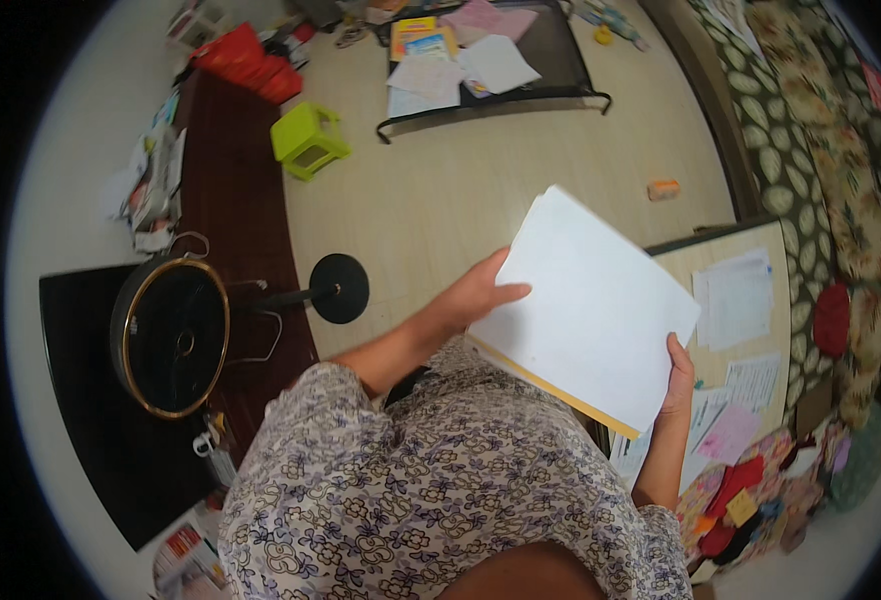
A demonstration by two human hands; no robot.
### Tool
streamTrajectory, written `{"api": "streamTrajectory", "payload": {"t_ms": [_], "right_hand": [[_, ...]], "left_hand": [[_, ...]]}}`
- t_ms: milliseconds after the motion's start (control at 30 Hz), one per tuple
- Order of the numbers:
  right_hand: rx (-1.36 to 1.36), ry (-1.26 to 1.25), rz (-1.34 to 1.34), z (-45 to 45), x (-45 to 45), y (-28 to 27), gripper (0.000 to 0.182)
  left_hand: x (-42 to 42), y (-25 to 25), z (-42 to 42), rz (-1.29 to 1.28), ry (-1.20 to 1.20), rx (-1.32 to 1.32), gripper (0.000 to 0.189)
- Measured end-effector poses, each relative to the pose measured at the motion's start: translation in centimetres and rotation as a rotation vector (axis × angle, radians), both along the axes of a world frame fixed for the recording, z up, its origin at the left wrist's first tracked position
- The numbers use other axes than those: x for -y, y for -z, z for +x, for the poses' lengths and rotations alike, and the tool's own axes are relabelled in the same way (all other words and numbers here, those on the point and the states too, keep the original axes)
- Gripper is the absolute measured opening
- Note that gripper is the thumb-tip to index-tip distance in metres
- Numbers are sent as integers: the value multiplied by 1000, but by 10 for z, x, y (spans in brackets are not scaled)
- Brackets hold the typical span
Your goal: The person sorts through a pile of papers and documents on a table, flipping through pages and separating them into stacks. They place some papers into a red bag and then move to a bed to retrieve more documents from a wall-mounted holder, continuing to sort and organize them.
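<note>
A stack of white paper sheets (587, 315) is held slanted in front of my body, with a yellow edge showing along its lower side. My left hand (491, 289) grips the stack's left side, its thumb lying on the top sheet. At the lower right, my right hand (678, 375) holds the other side, thumb on the edge and the other fingers hidden beneath. To the right, a light-topped table (776, 300) bears loose sheets (733, 298), printed papers (752, 381) and a pink sheet (730, 433).
Ahead stands a black-framed table (560, 99) with papers and booklets. A green plastic stool (309, 141), a round-based fan (174, 337) and a dark wooden cabinet (238, 165) are on the left. An orange object (663, 190) lies on the floor; a leaf-patterned sofa (774, 150) lines the right.
</note>
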State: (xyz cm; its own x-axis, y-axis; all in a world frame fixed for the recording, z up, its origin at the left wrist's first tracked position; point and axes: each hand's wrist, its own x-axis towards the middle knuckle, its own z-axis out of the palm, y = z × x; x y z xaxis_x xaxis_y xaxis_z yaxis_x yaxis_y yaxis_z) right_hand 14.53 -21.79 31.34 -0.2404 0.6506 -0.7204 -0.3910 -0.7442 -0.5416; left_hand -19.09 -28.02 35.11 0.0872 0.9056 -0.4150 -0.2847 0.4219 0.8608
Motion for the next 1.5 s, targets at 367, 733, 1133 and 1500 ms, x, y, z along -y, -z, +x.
{"api": "streamTrajectory", "payload": {"t_ms": [367, 733, 1133, 1500], "right_hand": [[53, -491, 103, -111, -7, -42, 42], [224, -812, 115, -353, -40, -51, 40], [289, -1159, 246, -577, -127, -9, 39], [7, -1534, 509, -871, -221, -54, 58]], "left_hand": [[94, 7, -77, -76, -462, 179, 51], [106, 42, -271, -52, -571, 210, 50], [92, 82, -426, -171, -749, 91, 42], [100, 24, -581, -49, -1135, -64, 40]]}}
